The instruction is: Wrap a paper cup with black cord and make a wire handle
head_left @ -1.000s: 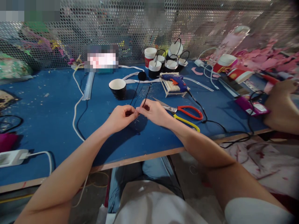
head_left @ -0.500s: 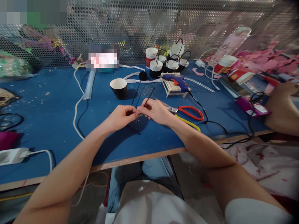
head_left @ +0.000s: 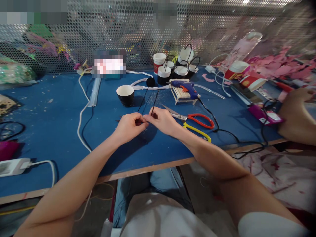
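My left hand [head_left: 130, 126] and my right hand [head_left: 163, 121] meet over the table, fingertips pinched together on a thin black cord [head_left: 155, 101]. One end of it sticks up past my right fingers. Another stretch runs from between the hands back to a small black ball [head_left: 150, 82], apparently wound cord. Just beyond my left hand stands a black-wrapped paper cup [head_left: 125, 95] with a white inside. Scissors [head_left: 201, 121] with one red and one yellow handle lie open to the right of my right hand. The exact pinch point is hidden by my fingers.
A blue glue gun [head_left: 185, 88] rests on a small stick rack [head_left: 181, 98]. Behind it stand several black-and-white cups [head_left: 164, 74] with looped black handles. White ribbon [head_left: 140, 87] lies at the back. At the right are red paper cups [head_left: 253, 82], cables and another person's arm [head_left: 296, 115].
The upright cord end by my right hand has swung to a steeper angle and slightly left. My hands have shifted only a little, staying pinched close together.
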`<state>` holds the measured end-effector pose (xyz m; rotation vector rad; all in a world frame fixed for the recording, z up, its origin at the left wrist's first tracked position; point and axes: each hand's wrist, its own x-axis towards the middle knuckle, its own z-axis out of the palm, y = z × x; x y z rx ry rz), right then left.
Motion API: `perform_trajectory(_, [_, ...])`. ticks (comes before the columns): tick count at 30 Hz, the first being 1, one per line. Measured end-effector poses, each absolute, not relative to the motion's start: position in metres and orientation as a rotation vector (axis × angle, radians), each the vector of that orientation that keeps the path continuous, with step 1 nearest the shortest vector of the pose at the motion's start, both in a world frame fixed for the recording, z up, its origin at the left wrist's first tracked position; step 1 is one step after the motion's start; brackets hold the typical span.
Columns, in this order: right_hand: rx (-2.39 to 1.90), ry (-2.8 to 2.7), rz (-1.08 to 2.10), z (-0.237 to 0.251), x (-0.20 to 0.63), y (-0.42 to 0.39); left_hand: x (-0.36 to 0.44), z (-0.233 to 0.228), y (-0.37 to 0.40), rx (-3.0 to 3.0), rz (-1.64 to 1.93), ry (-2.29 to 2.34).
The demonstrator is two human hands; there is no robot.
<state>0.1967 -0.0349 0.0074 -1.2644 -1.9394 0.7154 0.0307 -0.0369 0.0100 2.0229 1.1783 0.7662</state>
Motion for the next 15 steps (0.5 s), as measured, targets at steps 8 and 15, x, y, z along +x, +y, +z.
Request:
perform_trajectory(8, [-1.138,-1.871,1.179,0.0157,0.1999,-0.0367,0.0282,0.0121,-0.0361,1.831,0.697,1.075])
perform_trajectory(15, [-1.243,-1.902,0.900,0.0096,0.1981,-0.0336,0.0289,0.0080,-0.0328,1.953,0.743,1.128])
